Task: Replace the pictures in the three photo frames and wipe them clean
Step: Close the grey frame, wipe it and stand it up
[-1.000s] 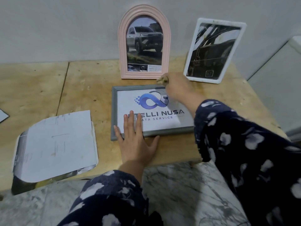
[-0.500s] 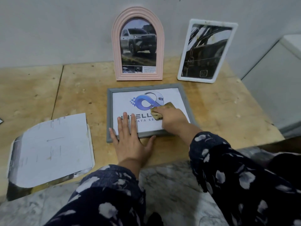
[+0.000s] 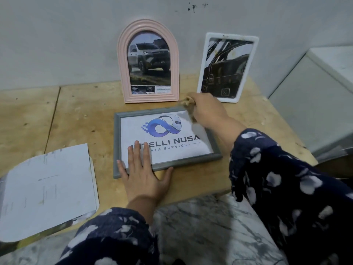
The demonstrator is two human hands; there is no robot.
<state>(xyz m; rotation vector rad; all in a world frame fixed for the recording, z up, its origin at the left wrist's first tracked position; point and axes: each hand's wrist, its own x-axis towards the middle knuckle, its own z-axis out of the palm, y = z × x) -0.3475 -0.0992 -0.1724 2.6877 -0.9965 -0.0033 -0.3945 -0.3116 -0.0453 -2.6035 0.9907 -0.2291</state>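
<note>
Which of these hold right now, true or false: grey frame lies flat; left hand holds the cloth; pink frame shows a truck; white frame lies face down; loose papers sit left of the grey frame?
1. The grey frame lies flat on the table. True.
2. The left hand holds the cloth. False: it presses flat on the grey frame; the right hand grips the cloth.
3. The pink frame shows a truck. True.
4. The white frame lies face down. False: it stands against the wall.
5. Loose papers sit left of the grey frame. True.
</note>
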